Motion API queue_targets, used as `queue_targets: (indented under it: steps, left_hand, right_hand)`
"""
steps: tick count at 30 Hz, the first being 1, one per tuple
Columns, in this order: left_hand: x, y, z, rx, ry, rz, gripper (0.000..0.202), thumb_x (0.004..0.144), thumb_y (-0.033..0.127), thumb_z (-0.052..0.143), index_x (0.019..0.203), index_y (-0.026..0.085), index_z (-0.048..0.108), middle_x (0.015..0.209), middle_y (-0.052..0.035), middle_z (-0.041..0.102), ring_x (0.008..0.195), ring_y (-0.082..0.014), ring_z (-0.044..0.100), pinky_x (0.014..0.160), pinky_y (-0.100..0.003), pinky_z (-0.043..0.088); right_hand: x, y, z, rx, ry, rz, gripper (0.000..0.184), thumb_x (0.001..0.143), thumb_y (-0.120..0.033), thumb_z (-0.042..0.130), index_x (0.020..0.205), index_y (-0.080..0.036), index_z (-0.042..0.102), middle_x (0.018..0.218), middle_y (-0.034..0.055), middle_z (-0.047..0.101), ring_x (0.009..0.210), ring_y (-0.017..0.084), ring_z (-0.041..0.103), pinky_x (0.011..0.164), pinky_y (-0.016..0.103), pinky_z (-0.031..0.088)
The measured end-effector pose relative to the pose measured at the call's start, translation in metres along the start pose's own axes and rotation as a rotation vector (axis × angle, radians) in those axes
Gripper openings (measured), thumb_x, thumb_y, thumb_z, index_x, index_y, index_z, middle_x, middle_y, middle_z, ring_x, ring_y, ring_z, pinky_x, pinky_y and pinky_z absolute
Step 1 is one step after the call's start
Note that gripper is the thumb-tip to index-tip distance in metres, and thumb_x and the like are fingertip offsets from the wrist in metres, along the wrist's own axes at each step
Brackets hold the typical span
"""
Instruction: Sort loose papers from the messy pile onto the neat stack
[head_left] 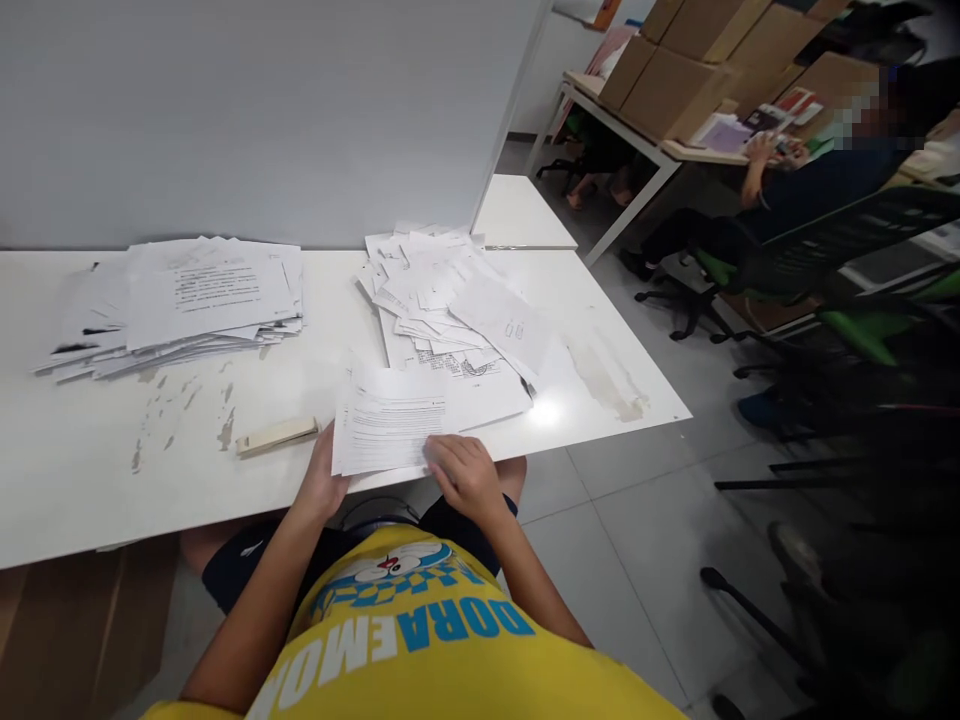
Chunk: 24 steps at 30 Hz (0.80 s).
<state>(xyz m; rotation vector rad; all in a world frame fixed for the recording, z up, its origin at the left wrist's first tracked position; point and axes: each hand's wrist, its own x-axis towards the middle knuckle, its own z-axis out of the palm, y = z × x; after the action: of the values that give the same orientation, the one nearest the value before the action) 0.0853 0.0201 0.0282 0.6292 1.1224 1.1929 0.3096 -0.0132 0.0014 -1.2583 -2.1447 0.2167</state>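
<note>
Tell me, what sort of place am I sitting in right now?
Probably an office or workroom: there are piles of printed paper on a white desk, a wheeled chair and stacked cardboard boxes.

The left arm (259, 590) and the right arm (536, 580) are bare and reach forward, leaning in toward each other. The left grip (325, 483) is turned partly sideways — its fingertips are hidden from sight. The right grip (468, 474) shows its back — knuckles up, fingers (444, 449) bent a little and pointing left.
</note>
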Motion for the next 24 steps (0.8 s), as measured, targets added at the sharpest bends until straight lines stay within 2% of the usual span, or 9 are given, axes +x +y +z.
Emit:
queue_targets:
  steps: [2, 4, 6, 9, 14, 17, 19, 24]
  left_hand:
    - [-0.003, 0.004, -0.008, 0.008, 0.024, -0.002, 0.071, 0.08, 0.075, 0.055, 0.124, 0.021, 0.068, 0.128, -0.0101, 0.069, 0.131, -0.0326, 0.055, 0.108, -0.045, 0.049]
    - [-0.005, 0.008, -0.014, 0.038, 0.05, 0.005, 0.075, 0.084, 0.078, 0.044, 0.127, 0.02, 0.066, 0.126, -0.0107, 0.069, 0.13, -0.0313, 0.056, 0.108, -0.045, 0.049]
    - [-0.007, 0.011, -0.017, 0.088, 0.046, 0.002, 0.074, 0.082, 0.075, 0.051, 0.127, 0.018, 0.066, 0.122, -0.0127, 0.071, 0.128, -0.0327, 0.059, 0.107, -0.046, 0.05]
    - [-0.01, 0.012, -0.022, 0.149, 0.059, -0.056, 0.072, 0.071, 0.065, 0.073, 0.12, 0.012, 0.069, 0.112, -0.016, 0.074, 0.119, -0.0374, 0.063, 0.101, -0.05, 0.054]
    - [-0.015, 0.008, -0.023, 0.193, 0.052, -0.092, 0.067, 0.063, 0.061, 0.082, 0.108, 0.012, 0.073, 0.103, -0.0164, 0.076, 0.109, -0.0374, 0.068, 0.092, -0.049, 0.058]
    - [-0.014, 0.006, -0.017, 0.159, 0.047, -0.102, 0.07, 0.06, 0.065, 0.082, 0.104, 0.011, 0.073, 0.1, -0.0173, 0.076, 0.108, -0.0376, 0.068, 0.091, -0.049, 0.058]
    - [-0.013, 0.005, -0.013, 0.147, 0.06, -0.096, 0.073, 0.057, 0.067, 0.082, 0.103, 0.011, 0.073, 0.099, -0.0174, 0.076, 0.107, -0.0375, 0.069, 0.091, -0.048, 0.058]
    - [-0.01, 0.003, -0.012, 0.189, 0.044, -0.065, 0.073, 0.058, 0.065, 0.083, 0.105, 0.011, 0.072, 0.102, -0.0175, 0.076, 0.105, -0.0369, 0.069, 0.092, -0.049, 0.057]
  right_hand:
    - [0.002, 0.009, -0.006, -0.027, 0.094, 0.143, 0.032, 0.1, -0.031, 0.045, 0.125, -0.023, 0.063, 0.117, 0.0124, 0.072, 0.108, 0.028, 0.066, 0.088, 0.045, 0.052]
    - [0.007, 0.016, -0.01, -0.045, 0.165, 0.295, 0.035, 0.099, -0.038, 0.047, 0.126, -0.022, 0.062, 0.116, 0.0137, 0.07, 0.107, 0.03, 0.063, 0.089, 0.047, 0.051]
    - [0.011, 0.02, -0.011, -0.026, 0.196, 0.415, 0.038, 0.098, -0.043, 0.047, 0.126, -0.022, 0.061, 0.112, 0.0138, 0.069, 0.104, 0.031, 0.061, 0.089, 0.049, 0.051]
    - [0.014, 0.021, -0.011, 0.077, 0.202, 0.541, 0.04, 0.095, -0.046, 0.05, 0.125, -0.021, 0.061, 0.104, 0.0126, 0.066, 0.098, 0.03, 0.06, 0.087, 0.049, 0.052]
    - [0.012, 0.019, -0.011, 0.481, 0.195, 0.767, 0.054, 0.086, -0.041, 0.059, 0.136, -0.021, 0.05, 0.101, 0.0085, 0.064, 0.087, 0.023, 0.063, 0.079, 0.04, 0.055]
    - [0.011, 0.019, -0.012, 0.696, 0.226, 0.838, 0.057, 0.083, -0.038, 0.059, 0.137, -0.024, 0.046, 0.102, 0.0073, 0.066, 0.093, 0.023, 0.066, 0.08, 0.039, 0.056]
    - [0.011, 0.021, -0.012, 0.797, 0.244, 0.861, 0.056, 0.081, -0.038, 0.062, 0.134, -0.024, 0.048, 0.104, 0.0079, 0.068, 0.098, 0.024, 0.067, 0.082, 0.039, 0.057]
    - [0.01, 0.028, -0.011, 0.906, 0.29, 0.896, 0.052, 0.074, -0.041, 0.07, 0.121, -0.022, 0.057, 0.106, 0.0099, 0.072, 0.104, 0.027, 0.068, 0.09, 0.044, 0.056]
